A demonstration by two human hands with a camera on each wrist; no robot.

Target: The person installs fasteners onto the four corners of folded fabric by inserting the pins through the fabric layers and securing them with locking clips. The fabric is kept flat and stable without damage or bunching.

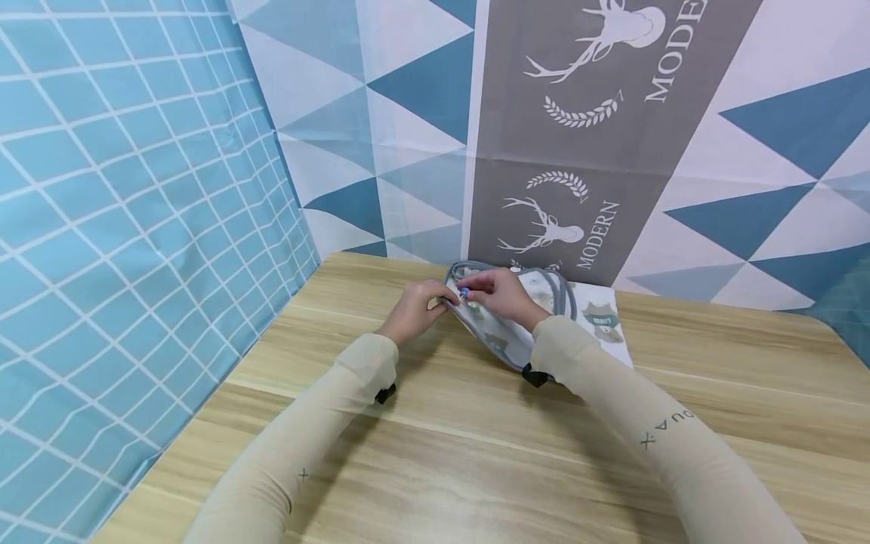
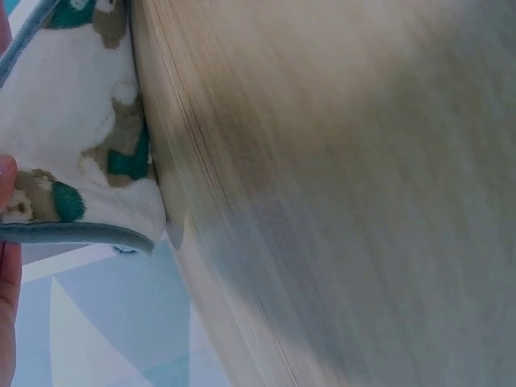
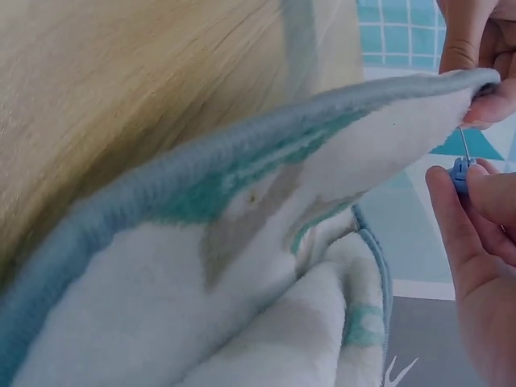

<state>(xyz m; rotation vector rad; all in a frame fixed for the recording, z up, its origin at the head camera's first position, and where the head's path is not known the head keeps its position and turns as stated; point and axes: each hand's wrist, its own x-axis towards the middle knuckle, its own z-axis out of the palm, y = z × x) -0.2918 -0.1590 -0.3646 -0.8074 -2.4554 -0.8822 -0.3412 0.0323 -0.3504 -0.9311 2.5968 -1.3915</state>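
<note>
A white fleece blanket point(image 1: 540, 289) with grey-blue edging and a brown-and-green animal print lies bunched at the back of the table. My left hand point(image 1: 416, 308) pinches its edge at the left corner, holding it raised off the wood. Close by, my right hand point(image 1: 506, 297) pinches a small blue-headed pin point(image 3: 461, 176) between thumb and fingers. The pin's thin metal shaft points up at the blanket's edge, just below the left fingers. Whether the tip enters the cloth cannot be told. In the left wrist view, only the fingers point(image 2: 6, 282) show at the frame's edge.
A wood-grain table point(image 1: 435, 468) carries the blanket. Behind it stands a patterned wall covering point(image 1: 421, 113) with triangles and deer prints, close to the blanket's far side. A blue gridded covering point(image 1: 136, 189) borders the table on the left.
</note>
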